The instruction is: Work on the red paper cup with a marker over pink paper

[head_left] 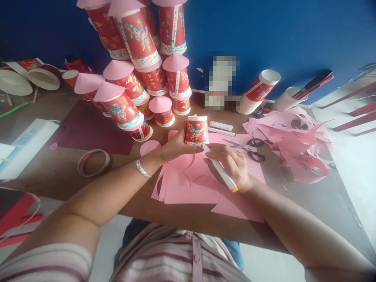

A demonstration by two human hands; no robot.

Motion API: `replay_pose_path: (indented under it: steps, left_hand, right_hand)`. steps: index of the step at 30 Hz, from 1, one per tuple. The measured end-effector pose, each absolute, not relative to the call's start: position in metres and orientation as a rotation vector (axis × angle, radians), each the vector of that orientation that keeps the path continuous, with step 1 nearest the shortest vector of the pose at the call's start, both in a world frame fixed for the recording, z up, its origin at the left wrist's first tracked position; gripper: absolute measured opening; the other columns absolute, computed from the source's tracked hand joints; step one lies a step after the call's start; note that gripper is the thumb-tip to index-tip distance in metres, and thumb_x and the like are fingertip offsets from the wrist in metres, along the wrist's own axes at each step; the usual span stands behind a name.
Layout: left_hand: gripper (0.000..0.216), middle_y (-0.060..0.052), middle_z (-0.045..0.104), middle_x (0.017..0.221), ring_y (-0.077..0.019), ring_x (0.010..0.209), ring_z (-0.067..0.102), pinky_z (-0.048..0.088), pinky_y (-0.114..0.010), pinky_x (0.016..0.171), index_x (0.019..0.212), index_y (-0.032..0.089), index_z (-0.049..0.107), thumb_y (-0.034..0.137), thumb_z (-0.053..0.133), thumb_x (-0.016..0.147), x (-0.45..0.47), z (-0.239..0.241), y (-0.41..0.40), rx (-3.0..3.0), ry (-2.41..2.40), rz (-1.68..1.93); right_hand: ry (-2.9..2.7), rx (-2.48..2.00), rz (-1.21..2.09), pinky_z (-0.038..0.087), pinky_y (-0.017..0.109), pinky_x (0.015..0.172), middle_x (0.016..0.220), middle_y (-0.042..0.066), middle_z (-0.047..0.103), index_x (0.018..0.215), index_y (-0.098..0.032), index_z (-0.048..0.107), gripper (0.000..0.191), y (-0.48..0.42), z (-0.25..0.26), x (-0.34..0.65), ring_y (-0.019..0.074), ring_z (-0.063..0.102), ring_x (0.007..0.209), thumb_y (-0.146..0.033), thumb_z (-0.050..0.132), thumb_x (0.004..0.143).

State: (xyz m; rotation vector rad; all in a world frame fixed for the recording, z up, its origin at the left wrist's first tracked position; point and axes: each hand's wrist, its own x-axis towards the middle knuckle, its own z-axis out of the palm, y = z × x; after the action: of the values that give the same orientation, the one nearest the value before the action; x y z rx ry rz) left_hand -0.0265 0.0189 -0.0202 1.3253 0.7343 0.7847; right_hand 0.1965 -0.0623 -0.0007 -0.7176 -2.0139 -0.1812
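Observation:
My left hand point(175, 145) grips a red patterned paper cup point(196, 131) from its left side, with the thumb along the lower edge. The cup has a white band at the bottom with green drawn marks. My right hand point(230, 163) is closed round a white marker point(221, 172) with an orange end. Its tip meets the cup's lower white band or lies very close to it. Below both hands lie pink paper sheets point(188, 194) with circle outlines. Scissors point(249, 148) rest on the paper to the right, partly open. Another white marker point(221, 131) lies behind the cup.
Stacked red cups with pink paper cones point(117, 92) stand at the back left. A tape roll point(93, 162) lies left of my forearm. Pink paper scraps point(296, 137), a stack of cups point(260, 92) and a pen holder point(289, 98) occupy the right side, before a blue wall point(264, 31).

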Motion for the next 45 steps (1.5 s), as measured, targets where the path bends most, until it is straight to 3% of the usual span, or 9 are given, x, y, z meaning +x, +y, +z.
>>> replay_pose_path:
  steps: [7, 12, 22, 30, 45]
  left_hand:
    - [0.087, -0.011, 0.076, 0.132, -0.0371, 0.130, 0.075, 0.064, -0.056, 0.115, 0.139, 0.024, 0.062, 0.060, 0.109, 0.075, -0.0281, -0.0168, 0.0194, 1.342, 0.717, 0.739]
    - [0.078, -0.013, 0.075, 0.132, -0.0369, 0.132, 0.075, 0.065, -0.054, 0.115, 0.130, 0.022, 0.063, 0.059, 0.108, 0.078, -0.0283, -0.0137, 0.0194, 1.393, 0.711, 0.736]
    - [0.091, -0.014, 0.075, 0.138, -0.0367, 0.130, 0.076, 0.066, -0.054, 0.112, 0.143, 0.024, 0.060, 0.059, 0.110, 0.076, -0.0268, -0.0158, 0.0181, 1.349, 0.682, 0.741]
    - [0.095, -0.014, 0.074, 0.141, -0.0403, 0.137, 0.074, 0.063, -0.059, 0.118, 0.148, 0.024, 0.060, 0.060, 0.109, 0.075, -0.0275, -0.0143, 0.0185, 1.363, 0.721, 0.728]
    - [0.090, -0.014, 0.076, 0.137, -0.0390, 0.134, 0.075, 0.065, -0.057, 0.116, 0.141, 0.023, 0.061, 0.060, 0.110, 0.075, -0.0273, -0.0156, 0.0190, 1.356, 0.700, 0.732]
  right_hand:
    - [-1.992, -0.733, -0.200, 0.064, 0.031, 0.065, 0.091, 0.002, 0.079, 0.123, -0.024, 0.070, 0.021, -0.0598, -0.0030, 0.1965, 0.0193, 0.078, 0.075, -0.008, 0.073, 0.109]
    - [-2.002, -0.739, -0.181, 0.061, 0.029, 0.063, 0.091, 0.001, 0.079, 0.121, -0.023, 0.071, 0.020, -0.0600, -0.0035, 0.1969, 0.0177, 0.077, 0.073, -0.007, 0.073, 0.109]
    - [-2.041, -0.742, -0.163, 0.062, 0.029, 0.064, 0.092, 0.001, 0.080, 0.124, -0.023, 0.069, 0.022, -0.0610, -0.0008, 0.1982, 0.0171, 0.077, 0.073, -0.006, 0.071, 0.110]
    - [-2.063, -0.741, -0.147, 0.060, 0.029, 0.066, 0.094, 0.002, 0.079, 0.124, -0.023, 0.068, 0.019, -0.0607, 0.0004, 0.1989, 0.0171, 0.076, 0.076, -0.008, 0.067, 0.113]
    - [-2.058, -0.754, -0.126, 0.060, 0.029, 0.065, 0.092, 0.001, 0.080, 0.124, -0.023, 0.069, 0.025, -0.0622, -0.0005, 0.1988, 0.0174, 0.077, 0.074, -0.003, 0.069, 0.108]
